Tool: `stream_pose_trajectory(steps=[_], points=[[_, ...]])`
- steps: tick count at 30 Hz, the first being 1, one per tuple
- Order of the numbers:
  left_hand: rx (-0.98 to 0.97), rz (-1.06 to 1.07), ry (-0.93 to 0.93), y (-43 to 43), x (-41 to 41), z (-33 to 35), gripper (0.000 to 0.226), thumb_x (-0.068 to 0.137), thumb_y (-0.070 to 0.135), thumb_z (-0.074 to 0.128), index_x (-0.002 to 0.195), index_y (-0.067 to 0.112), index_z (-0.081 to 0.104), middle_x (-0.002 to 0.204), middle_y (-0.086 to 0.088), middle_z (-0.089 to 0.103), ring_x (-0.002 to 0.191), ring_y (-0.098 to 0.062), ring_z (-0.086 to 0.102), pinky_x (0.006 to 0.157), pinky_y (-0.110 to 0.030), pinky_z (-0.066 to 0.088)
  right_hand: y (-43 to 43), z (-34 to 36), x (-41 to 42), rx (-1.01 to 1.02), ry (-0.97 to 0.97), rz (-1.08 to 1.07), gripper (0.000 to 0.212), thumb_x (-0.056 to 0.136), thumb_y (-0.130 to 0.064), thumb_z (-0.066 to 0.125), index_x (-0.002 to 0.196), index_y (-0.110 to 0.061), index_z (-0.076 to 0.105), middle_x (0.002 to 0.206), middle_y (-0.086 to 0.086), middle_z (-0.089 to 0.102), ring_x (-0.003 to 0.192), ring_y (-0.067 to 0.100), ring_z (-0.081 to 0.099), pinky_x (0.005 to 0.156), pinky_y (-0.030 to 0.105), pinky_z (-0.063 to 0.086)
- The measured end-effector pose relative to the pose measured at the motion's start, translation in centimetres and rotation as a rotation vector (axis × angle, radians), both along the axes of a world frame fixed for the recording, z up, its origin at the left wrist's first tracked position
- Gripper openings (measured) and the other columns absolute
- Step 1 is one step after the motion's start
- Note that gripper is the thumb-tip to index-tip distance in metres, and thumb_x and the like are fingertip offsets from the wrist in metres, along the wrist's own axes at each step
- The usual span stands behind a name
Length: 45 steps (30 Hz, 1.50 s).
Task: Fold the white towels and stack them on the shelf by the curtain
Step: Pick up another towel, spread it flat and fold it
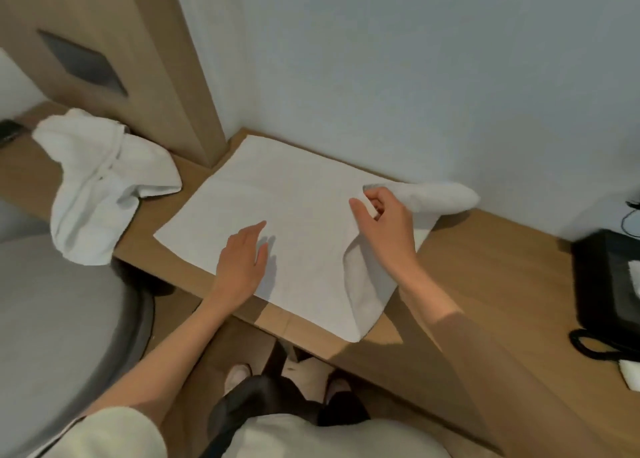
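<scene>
— What lies on the wooden shelf (pixel 485 267)?

— A white towel (pixel 277 208) spread flat, its far edge running along the pale wall (pixel 381 59) at the shelf's back edge, its near corner reaching the shelf's front edge. The right-hand part is lifted and doubled over.

— And the hands?

— The left hand (pixel 242 260) rests palm down on the towel near its front edge, fingers extended, gripping nothing. The right hand (pixel 384 222) pinches the raised fold between thumb and fingers, holding it above the flat part.

— Any other towels?

— A second white towel (pixel 100 184), crumpled, sits toward the shelf's left end, one part hanging over the front edge, just beside a wooden panel (pixel 121 59).

— The right end?

— A black telephone (pixel 606 291) with a coiled cord stands there, well apart from the spread towel.
</scene>
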<state>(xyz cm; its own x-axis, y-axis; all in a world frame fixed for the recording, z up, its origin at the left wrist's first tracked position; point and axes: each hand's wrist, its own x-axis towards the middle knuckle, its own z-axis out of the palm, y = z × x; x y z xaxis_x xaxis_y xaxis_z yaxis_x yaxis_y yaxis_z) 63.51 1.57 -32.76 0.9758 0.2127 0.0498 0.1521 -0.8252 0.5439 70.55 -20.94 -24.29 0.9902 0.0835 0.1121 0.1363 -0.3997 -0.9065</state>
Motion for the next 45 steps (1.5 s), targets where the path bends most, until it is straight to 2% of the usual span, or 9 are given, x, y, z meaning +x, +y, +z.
stream_pose_trajectory(steps=[4,7,12,15,19,24,30,39,45], points=[[-0.060,0.156,0.055,7.9,-0.7,-0.1,0.045,0.099,0.029,0.042,0.142,0.016,0.039,0.144,-0.007,0.044,0.133,-0.026,0.038,0.107,-0.039,0.033,9.3,-0.8,0.8,-0.027,-0.006,0.049,0.016,0.091,-0.028,0.061,0.103,-0.018,0.062,0.083,-0.027,0.053,0.065,-0.010,0.052,0.060,0.005,0.035],[-0.111,0.233,0.071,13.4,-0.8,-0.3,0.045,0.097,0.028,0.048,0.140,0.014,0.042,0.141,-0.009,0.046,0.131,-0.027,0.041,0.107,-0.041,0.036,15.8,-2.4,0.5,-0.080,0.035,0.073,0.019,0.092,-0.031,0.060,0.106,-0.019,0.062,0.090,-0.019,0.056,0.066,-0.006,0.052,0.064,0.012,0.038],[-0.166,0.302,0.212,20.7,0.0,-1.7,0.057,0.089,0.037,0.060,0.138,0.012,0.044,0.132,-0.012,0.051,0.120,-0.030,0.048,0.099,-0.044,0.042,23.2,-6.2,-0.1,-0.237,0.183,0.098,0.027,0.092,-0.032,0.060,0.115,-0.020,0.061,0.099,-0.011,0.059,0.087,0.009,0.055,0.079,0.023,0.041],[-0.318,0.309,0.294,22.8,0.3,-2.8,0.060,0.086,0.032,0.066,0.137,0.010,0.044,0.107,-0.006,0.060,0.108,-0.025,0.055,0.094,-0.038,0.044,25.4,-8.1,-0.7,-0.312,0.293,0.060,0.026,0.088,-0.034,0.063,0.112,-0.023,0.062,0.095,-0.011,0.058,0.089,0.012,0.057,0.076,0.024,0.040],[-0.429,0.316,0.229,23.2,1.0,-3.3,0.033,0.087,0.023,0.066,0.118,0.010,0.059,0.074,0.011,0.054,0.073,-0.007,0.053,0.068,-0.019,0.040,26.5,-8.8,-1.3,-0.287,0.303,0.014,0.020,0.081,-0.034,0.071,0.097,-0.027,0.061,0.088,-0.013,0.061,0.082,0.008,0.059,0.072,0.022,0.042],[-0.617,0.250,0.115,22.2,2.7,-0.9,0.019,0.085,0.028,0.068,0.100,0.018,0.061,0.083,0.013,0.060,0.074,0.002,0.056,0.058,0.000,0.040,27.1,-6.9,-0.3,-0.214,0.273,-0.038,0.019,0.078,-0.029,0.076,0.093,-0.018,0.069,0.083,-0.007,0.066,0.075,0.007,0.064,0.072,0.015,0.048],[-0.914,0.141,0.094,18.7,5.1,3.0,0.018,0.081,0.016,0.074,0.097,0.014,0.067,0.087,0.003,0.069,0.077,-0.003,0.067,0.067,-0.013,0.052,25.8,-4.2,0.5,-0.141,0.242,-0.027,0.015,0.083,-0.023,0.073,0.096,-0.016,0.072,0.082,-0.014,0.064,0.071,-0.005,0.062,0.067,0.003,0.045],[-0.818,-0.089,0.013,14.4,5.5,5.8,0.019,0.084,0.011,0.070,0.102,0.005,0.070,0.094,-0.008,0.071,0.085,-0.013,0.067,0.078,-0.022,0.056,21.8,-2.0,0.1,0.030,0.184,-0.045,0.014,0.074,-0.024,0.081,0.082,-0.020,0.070,0.076,-0.012,0.071,0.070,0.000,0.068,0.066,0.009,0.051],[-0.690,-0.250,-0.047,12.9,5.2,7.0,0.021,0.086,0.006,0.066,0.106,0.008,0.071,0.091,0.007,0.067,0.076,0.010,0.061,0.070,-0.006,0.046,20.0,-1.3,-0.3,0.231,0.292,-0.084,0.020,0.075,-0.020,0.081,0.090,-0.012,0.070,0.074,0.002,0.074,0.069,0.016,0.072,0.065,0.022,0.057]])
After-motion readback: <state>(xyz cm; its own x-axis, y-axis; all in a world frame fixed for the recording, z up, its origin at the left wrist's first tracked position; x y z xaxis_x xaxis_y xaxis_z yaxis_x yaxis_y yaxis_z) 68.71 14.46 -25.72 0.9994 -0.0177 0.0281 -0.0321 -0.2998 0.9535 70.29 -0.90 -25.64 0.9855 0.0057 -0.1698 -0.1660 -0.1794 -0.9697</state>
